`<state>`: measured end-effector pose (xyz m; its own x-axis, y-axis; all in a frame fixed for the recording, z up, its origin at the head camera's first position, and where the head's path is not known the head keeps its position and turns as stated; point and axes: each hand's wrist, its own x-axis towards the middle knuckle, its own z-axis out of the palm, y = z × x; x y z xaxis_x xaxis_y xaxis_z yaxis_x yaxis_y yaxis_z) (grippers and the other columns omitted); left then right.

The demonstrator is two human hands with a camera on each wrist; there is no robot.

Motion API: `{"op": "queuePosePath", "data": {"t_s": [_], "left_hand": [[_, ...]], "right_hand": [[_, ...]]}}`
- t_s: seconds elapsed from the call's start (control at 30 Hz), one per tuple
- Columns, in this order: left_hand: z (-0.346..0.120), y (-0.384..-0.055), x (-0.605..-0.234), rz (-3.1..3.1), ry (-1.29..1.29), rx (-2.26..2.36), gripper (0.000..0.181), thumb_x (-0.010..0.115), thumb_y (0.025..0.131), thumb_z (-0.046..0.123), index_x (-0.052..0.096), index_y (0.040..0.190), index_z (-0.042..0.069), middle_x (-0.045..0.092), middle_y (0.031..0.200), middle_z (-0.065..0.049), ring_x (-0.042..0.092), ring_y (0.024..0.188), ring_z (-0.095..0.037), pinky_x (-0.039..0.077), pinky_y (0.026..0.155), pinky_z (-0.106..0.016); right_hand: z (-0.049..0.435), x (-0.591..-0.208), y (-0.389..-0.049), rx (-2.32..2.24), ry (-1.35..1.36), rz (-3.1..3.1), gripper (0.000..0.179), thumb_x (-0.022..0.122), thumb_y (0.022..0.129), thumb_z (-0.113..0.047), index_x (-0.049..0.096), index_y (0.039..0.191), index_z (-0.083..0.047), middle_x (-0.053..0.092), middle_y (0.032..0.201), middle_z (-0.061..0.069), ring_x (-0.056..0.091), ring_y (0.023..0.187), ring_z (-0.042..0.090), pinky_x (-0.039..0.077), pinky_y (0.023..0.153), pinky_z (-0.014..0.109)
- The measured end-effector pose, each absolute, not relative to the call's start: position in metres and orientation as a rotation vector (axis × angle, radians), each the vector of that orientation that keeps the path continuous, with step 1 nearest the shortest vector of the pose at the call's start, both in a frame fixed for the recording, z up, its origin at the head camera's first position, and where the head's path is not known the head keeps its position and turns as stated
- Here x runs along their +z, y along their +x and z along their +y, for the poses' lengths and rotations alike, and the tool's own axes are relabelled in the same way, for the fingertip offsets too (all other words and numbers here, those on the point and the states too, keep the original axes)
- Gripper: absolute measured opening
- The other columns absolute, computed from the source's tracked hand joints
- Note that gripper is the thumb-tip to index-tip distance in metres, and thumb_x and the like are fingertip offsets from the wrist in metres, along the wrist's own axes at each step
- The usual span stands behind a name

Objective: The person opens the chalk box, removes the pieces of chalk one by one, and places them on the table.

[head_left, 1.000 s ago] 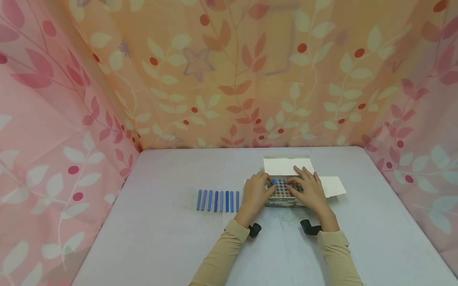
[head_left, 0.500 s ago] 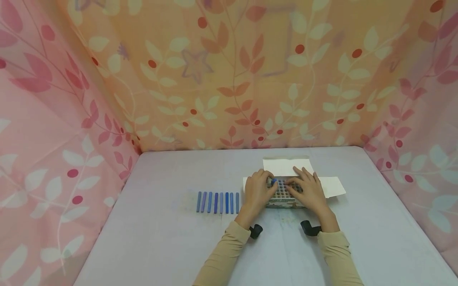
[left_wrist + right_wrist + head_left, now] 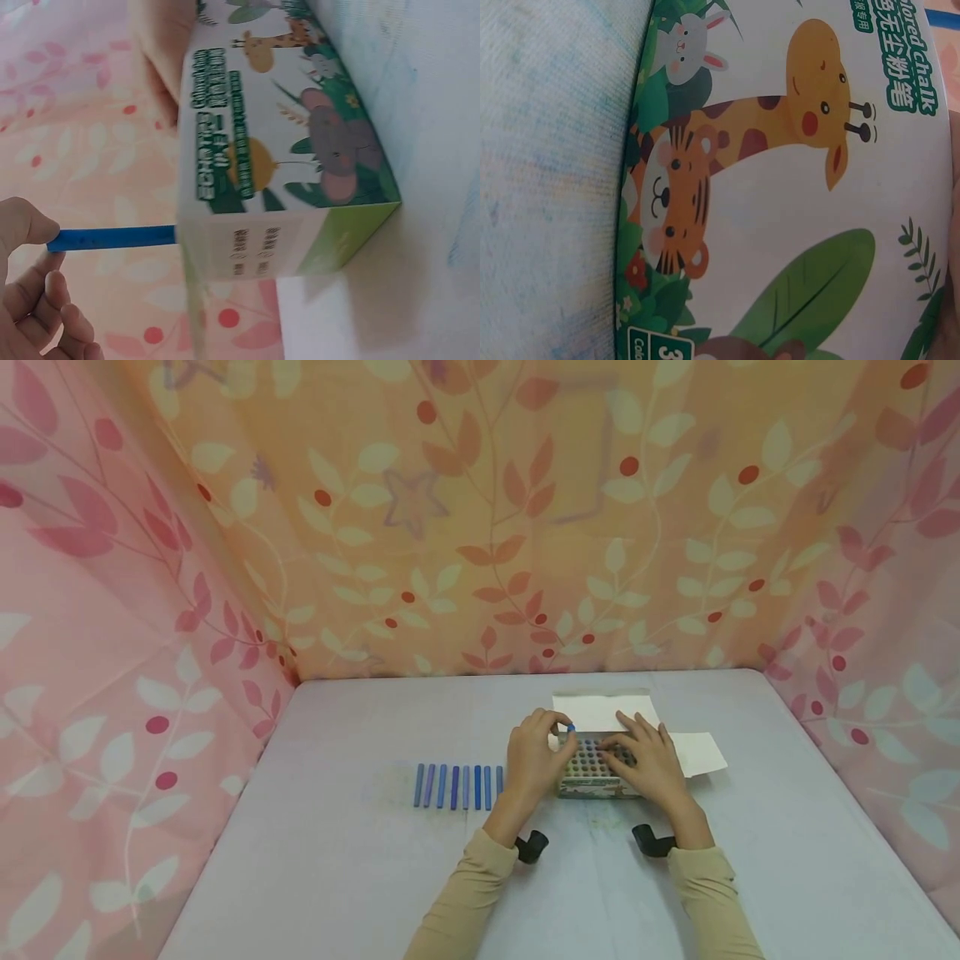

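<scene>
Between its thumb and forefinger my left hand (image 3: pixel 534 752) pinches a blue chalk stick (image 3: pixel 112 238). In the left wrist view most of the stick stands out of the chalk box (image 3: pixel 285 142), its lower end hidden at the box's top edge. The cardboard box is printed with animals and the words "colored chalk" in the right wrist view. Rows of chalk ends fill it in the head view. My right hand (image 3: pixel 648 760) rests over the box's right part, its thumb and forefinger at the chalk tops and the other fingers spread.
Left of the box, several blue and purple chalk sticks (image 3: pixel 454 787) lie in a row on the white-covered table (image 3: pixel 337 860). The back flap (image 3: pixel 603 706) and right flap (image 3: pixel 697 753) of the box are folded out. Patterned curtains (image 3: pixel 480 527) enclose the table.
My left hand has pinched the blue chalk stick and drawn it upward out of its slot. My right hand has stayed in place on the box.
</scene>
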<state>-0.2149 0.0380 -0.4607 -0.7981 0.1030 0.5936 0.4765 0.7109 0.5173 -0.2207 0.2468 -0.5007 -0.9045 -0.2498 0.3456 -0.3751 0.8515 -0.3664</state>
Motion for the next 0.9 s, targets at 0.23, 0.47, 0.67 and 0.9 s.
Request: {"op": "queuePosePath", "data": {"t_s": [0.23, 0.47, 0.67, 0.9], "left_hand": [[0.029, -0.212, -0.454, -2.329, -0.468, -0.939, 0.008, 0.068, 0.081, 0.022, 0.066, 0.088, 0.02, 0.053, 0.074, 0.006, 0.04, 0.062, -0.005, 0.03, 0.059, -0.02], [0.017, -0.205, -0.448, -2.328, -0.463, -0.952, 0.009, 0.068, 0.081, 0.021, 0.067, 0.089, 0.019, 0.054, 0.074, 0.006, 0.04, 0.061, -0.005, 0.031, 0.059, -0.021], [0.003, -0.202, -0.444, -2.366, -0.438, -0.956, 0.009, 0.068, 0.081, 0.02, 0.067, 0.09, 0.019, 0.055, 0.075, 0.006, 0.042, 0.061, -0.006, 0.031, 0.06, -0.022], [-0.016, -0.197, -0.438, -2.393, -0.394, -0.982, 0.007, 0.068, 0.082, 0.021, 0.067, 0.088, 0.018, 0.056, 0.074, 0.004, 0.043, 0.062, -0.007, 0.032, 0.061, -0.025]], "right_hand": [[0.246, -0.5, -0.22, 0.629, 0.471, -2.739, 0.015, 0.069, 0.082, -0.033, 0.069, 0.093, -0.023, 0.038, 0.144, 0.015, 0.024, 0.134, 0.042, 0.005, 0.107, 0.061], [0.246, -0.499, -0.22, 0.622, 0.479, -2.733, 0.015, 0.069, 0.081, -0.032, 0.069, 0.093, -0.023, 0.038, 0.143, 0.015, 0.025, 0.134, 0.042, 0.006, 0.107, 0.062], [0.247, -0.5, -0.22, 0.626, 0.477, -2.739, 0.014, 0.069, 0.082, -0.033, 0.068, 0.093, -0.024, 0.038, 0.144, 0.014, 0.024, 0.134, 0.041, 0.005, 0.108, 0.06], [0.247, -0.499, -0.219, 0.626, 0.479, -2.742, 0.014, 0.068, 0.082, -0.033, 0.068, 0.093, -0.024, 0.037, 0.144, 0.014, 0.024, 0.135, 0.041, 0.005, 0.108, 0.06]]}}
